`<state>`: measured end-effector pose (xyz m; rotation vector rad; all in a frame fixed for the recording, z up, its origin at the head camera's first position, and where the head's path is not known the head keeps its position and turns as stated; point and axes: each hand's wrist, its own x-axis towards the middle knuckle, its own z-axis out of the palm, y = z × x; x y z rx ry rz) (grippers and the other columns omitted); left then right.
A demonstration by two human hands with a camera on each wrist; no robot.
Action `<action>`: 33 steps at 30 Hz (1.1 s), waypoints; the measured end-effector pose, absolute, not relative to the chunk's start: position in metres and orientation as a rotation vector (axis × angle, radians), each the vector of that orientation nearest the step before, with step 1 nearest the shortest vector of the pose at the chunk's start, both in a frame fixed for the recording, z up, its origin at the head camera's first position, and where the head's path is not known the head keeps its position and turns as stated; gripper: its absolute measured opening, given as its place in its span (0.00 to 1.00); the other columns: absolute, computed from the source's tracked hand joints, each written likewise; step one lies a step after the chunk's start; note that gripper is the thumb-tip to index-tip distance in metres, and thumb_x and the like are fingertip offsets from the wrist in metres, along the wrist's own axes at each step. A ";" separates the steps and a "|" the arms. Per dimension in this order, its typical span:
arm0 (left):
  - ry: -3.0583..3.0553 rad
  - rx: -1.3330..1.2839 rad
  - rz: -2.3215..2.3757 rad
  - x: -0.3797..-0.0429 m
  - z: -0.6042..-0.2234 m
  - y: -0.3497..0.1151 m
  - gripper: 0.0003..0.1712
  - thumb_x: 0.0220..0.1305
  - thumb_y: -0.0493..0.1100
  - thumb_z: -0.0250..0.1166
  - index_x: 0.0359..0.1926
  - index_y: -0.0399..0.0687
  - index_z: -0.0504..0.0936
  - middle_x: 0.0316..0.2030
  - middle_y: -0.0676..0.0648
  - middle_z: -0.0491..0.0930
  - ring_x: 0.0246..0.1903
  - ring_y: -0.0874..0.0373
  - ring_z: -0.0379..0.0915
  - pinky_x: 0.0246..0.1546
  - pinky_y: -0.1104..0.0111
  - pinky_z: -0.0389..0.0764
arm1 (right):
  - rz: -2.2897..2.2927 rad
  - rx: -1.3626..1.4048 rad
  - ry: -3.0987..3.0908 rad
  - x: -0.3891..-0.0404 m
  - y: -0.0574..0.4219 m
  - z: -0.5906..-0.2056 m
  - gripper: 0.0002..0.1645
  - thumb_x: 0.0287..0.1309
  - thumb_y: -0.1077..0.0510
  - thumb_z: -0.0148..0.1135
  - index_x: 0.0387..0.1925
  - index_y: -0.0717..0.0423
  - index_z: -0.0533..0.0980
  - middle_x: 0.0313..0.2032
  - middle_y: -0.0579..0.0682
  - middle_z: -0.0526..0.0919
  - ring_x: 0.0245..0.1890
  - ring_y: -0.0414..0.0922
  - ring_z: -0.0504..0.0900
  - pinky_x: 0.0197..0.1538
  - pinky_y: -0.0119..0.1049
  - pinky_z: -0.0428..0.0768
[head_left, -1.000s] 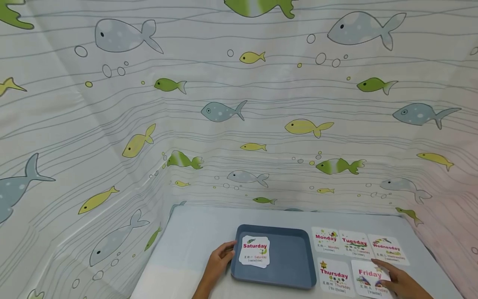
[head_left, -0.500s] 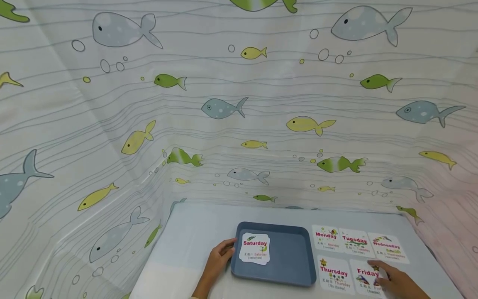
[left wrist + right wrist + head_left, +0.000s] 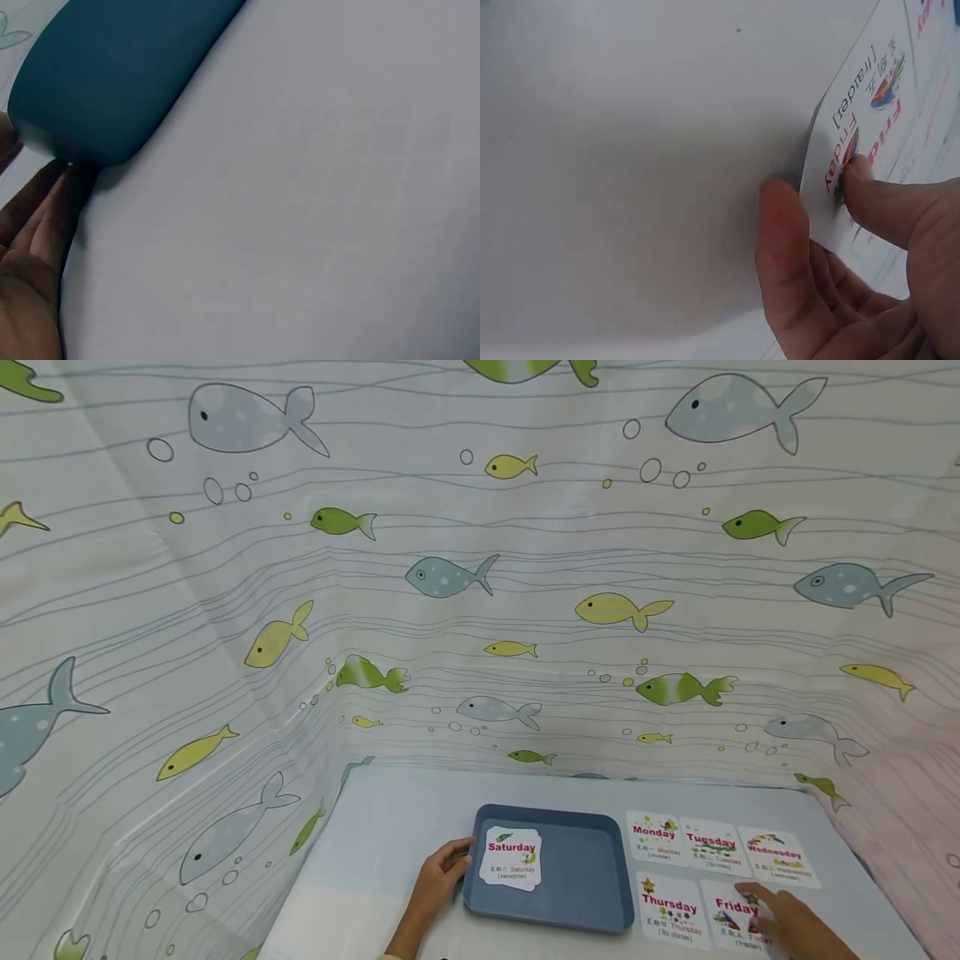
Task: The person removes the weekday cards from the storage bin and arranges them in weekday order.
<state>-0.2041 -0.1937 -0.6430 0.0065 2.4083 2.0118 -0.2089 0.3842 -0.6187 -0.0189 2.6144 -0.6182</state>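
To the right of the tray, the right hand pinches the Friday card at its outer edge, thumb flat on the printed face and forefinger at the underside, probably because that edge lifts most easily off the worktop. On the tray's same side, the Monday card, Tuesday card and Wednesday card make the farther row; the Thursday card sits between the tray and Friday, all face up, likely so the names read in order. Inside the tray, toward its left wall, the Saturday card lies on another card. At the tray's left side, the left hand touches with bent fingers held close together, perhaps to steady it; whether they grip I cannot tell.
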 end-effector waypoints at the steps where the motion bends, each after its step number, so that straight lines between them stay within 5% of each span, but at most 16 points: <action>1: 2.412 0.009 2.012 -0.204 -0.643 -0.194 0.21 0.70 0.44 0.63 0.62 0.47 0.79 0.61 0.43 0.79 0.58 0.52 0.80 0.51 0.79 0.80 | -0.590 -0.032 2.625 -0.208 0.383 -0.617 0.32 0.62 0.49 0.66 0.65 0.55 0.70 0.33 0.52 0.73 0.31 0.46 0.73 0.36 0.43 0.78; 8: 2.447 0.055 2.019 -0.205 -0.646 -0.194 0.21 0.71 0.43 0.62 0.62 0.44 0.78 0.61 0.39 0.79 0.57 0.49 0.80 0.50 0.76 0.82 | -0.561 -0.034 2.579 -0.205 0.376 -0.610 0.37 0.60 0.47 0.67 0.66 0.57 0.68 0.34 0.45 0.81 0.32 0.45 0.77 0.38 0.48 0.82; 22: 2.405 0.003 2.020 -0.202 -0.641 -0.194 0.19 0.71 0.42 0.62 0.60 0.43 0.80 0.60 0.39 0.80 0.58 0.46 0.79 0.50 0.79 0.80 | -0.557 0.047 2.523 -0.206 0.376 -0.606 0.37 0.64 0.48 0.64 0.69 0.59 0.65 0.36 0.47 0.82 0.34 0.47 0.77 0.40 0.55 0.80; 33: 2.435 -0.001 1.965 -0.203 -0.645 -0.195 0.20 0.71 0.48 0.62 0.61 0.52 0.81 0.60 0.47 0.80 0.60 0.53 0.78 0.54 0.80 0.78 | -0.545 -0.054 2.621 -0.208 0.366 -0.605 0.30 0.63 0.55 0.65 0.63 0.61 0.69 0.30 0.46 0.80 0.30 0.44 0.77 0.35 0.44 0.78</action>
